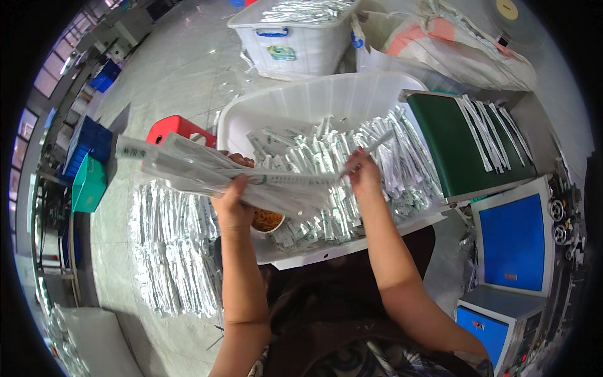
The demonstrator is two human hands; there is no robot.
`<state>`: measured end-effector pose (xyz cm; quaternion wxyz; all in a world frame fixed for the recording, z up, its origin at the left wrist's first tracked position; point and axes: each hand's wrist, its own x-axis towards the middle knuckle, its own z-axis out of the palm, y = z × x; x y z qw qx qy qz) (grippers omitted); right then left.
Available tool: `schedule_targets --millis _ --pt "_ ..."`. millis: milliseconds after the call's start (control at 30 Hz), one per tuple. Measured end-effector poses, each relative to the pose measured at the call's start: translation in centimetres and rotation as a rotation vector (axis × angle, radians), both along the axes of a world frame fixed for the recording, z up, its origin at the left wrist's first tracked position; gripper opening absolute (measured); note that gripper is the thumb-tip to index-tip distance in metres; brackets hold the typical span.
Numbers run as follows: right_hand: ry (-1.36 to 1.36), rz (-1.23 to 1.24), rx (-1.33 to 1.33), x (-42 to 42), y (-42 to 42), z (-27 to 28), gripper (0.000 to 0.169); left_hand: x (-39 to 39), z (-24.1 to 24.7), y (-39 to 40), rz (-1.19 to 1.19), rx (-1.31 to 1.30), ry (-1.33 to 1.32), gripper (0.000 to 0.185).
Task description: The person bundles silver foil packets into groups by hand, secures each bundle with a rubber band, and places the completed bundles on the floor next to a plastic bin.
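My left hand [235,195] grips a thick bundle of long, thin wrapped packets [188,165], which fans out to the left and right of it. In my right hand [362,172] is a single slim packet [380,140], held between thumb and fingers just right of the bundle. Both hands are above a large white plastic tub [325,87], where many similar packets [337,207] with green print lie in a loose heap. Under the bundle, near my left wrist, a round container of rubber bands [267,220] shows in part.
Right of the tub, a green conveyor belt [438,146] carries several packets. Stacked bundles [174,254] stand at the left, beneath a red plastic object [176,129]. A filled white bin [301,47] and a woven sack [452,52] stand beyond. Blue machine panels [511,242] are at right.
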<state>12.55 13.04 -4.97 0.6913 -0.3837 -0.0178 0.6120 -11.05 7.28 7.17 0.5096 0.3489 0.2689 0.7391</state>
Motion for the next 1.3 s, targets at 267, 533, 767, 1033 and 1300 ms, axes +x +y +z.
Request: schedule_targets --millis 267,533,767,1033,1300 --pt "-1.218 0.502 0.193 -0.3 -0.8 -5.9 0.053 -0.4 -3.3 -7.3 -0.811 -0.301 -0.430 0.061" --pt "-1.148 0.935 0.810 -8.8 -2.8 14.0 0.056 3.4 -7.1 -11.4 -1.281 -0.240 -0.690 0.067" --pt "-0.763 1.483 0.671 -8.7 -4.8 13.3 0.051 2.8 -7.5 -12.9 -1.087 -0.405 -0.620 0.096" --pt "-1.544 1.317 1.052 -10.3 -9.1 15.9 0.044 1.1 -7.5 -12.3 -1.212 -0.331 -0.598 0.086" --pt "-1.450 0.615 1.101 -11.2 -11.4 15.9 0.067 -0.3 -2.2 -13.3 -0.762 -0.444 -0.141 0.050"
